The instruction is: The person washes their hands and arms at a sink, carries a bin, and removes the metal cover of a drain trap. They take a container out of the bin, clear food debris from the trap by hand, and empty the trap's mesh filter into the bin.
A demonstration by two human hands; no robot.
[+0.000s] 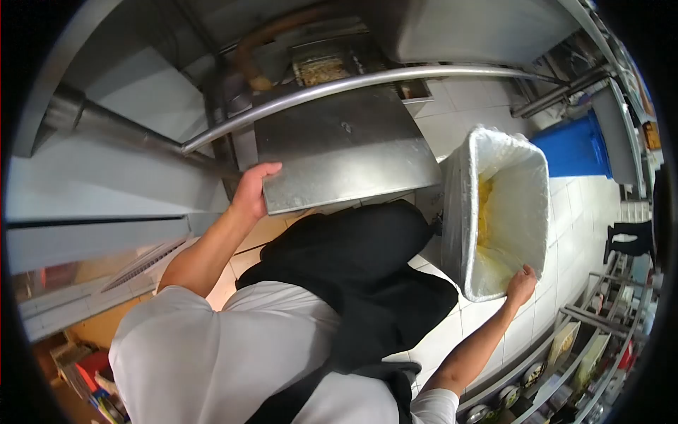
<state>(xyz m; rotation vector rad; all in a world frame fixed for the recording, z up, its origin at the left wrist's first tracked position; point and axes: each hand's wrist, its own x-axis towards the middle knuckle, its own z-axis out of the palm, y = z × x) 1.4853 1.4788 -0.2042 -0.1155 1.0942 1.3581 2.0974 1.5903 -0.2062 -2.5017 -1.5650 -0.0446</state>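
Where the lined bin [462, 212] is standing: beside the person's right leg, over the tiled floor [568, 219], its mouth facing the camera; whether the base is bearing fully on the floor, one cannot tell.
Right hand [522, 284]: is grasping the near corner of the rim, fingers closing over the liner.
Left hand [256, 189]: is gripping the near left corner of a flat metal panel [346, 152], thumb lying on top; the remaining fingers are hiding from view.
Handling, bin: is probably behaving as a stiff, fairly light shell, since little content is showing inside.
Handling, liner [522, 191]: is likely acting soft and thin, liable to slide or tear if pulled alone.
Hold points: opposite sides of the rim are offering the best purchase, with liner and wall being pinched together.
Appearance, bin: a rounded rectangular mouth is tapering inward; whitish, translucent film is covering the rim and wrinkling down the walls.
Interior: yellow staining [485, 208] is marking one inner side.
Surroundings: a blue container [571, 147] is standing beyond the bin.
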